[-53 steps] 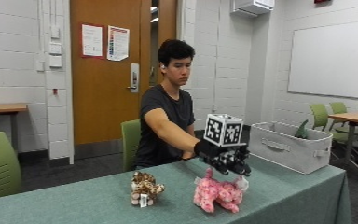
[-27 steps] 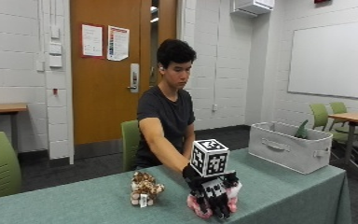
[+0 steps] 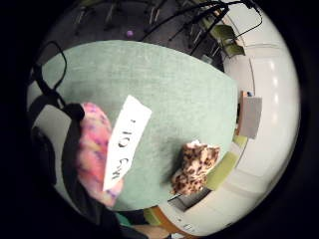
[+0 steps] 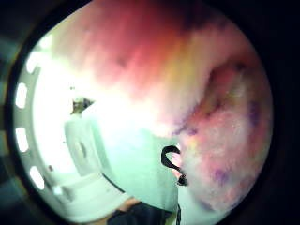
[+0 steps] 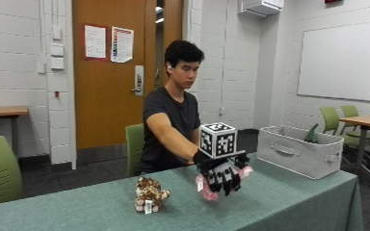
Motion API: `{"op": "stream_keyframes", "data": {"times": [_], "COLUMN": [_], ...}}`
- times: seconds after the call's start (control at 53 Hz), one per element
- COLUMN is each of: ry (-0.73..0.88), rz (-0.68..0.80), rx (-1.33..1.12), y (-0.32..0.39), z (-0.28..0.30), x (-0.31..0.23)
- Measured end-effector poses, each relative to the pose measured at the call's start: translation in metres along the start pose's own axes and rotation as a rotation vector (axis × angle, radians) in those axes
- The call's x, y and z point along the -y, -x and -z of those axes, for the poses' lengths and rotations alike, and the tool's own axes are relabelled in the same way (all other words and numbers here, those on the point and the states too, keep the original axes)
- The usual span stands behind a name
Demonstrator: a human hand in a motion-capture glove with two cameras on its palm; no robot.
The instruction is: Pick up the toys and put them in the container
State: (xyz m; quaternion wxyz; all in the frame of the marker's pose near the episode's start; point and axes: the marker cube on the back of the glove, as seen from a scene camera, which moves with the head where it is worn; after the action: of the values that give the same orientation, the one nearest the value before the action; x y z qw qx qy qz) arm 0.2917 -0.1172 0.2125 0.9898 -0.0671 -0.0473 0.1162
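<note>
Grip: clamped round pink plush toy, held just above green surface | leopard plush standing left of it | grey container placed at far right

A green cloth covered the surface from edge to edge. A leopard-spotted plush toy sat upright on it toward one end, a white tag hanging at its front. Well apart from it, at the other end, a pale grey fabric container with a side handle stood on the cloth.
</note>
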Motion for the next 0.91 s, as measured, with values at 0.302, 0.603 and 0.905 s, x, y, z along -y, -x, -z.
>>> {"op": "stream_keyframes", "data": {"times": [0.302,0.603,0.905], "ry": [-0.163,-0.315,-0.239], "rz": [0.12,0.722,0.983], "rx": [0.007,0.021,-0.015], "y": [0.109,0.383,0.509], "z": [0.134,0.223,0.174], "x": [-0.032,-0.143,-0.176]}}
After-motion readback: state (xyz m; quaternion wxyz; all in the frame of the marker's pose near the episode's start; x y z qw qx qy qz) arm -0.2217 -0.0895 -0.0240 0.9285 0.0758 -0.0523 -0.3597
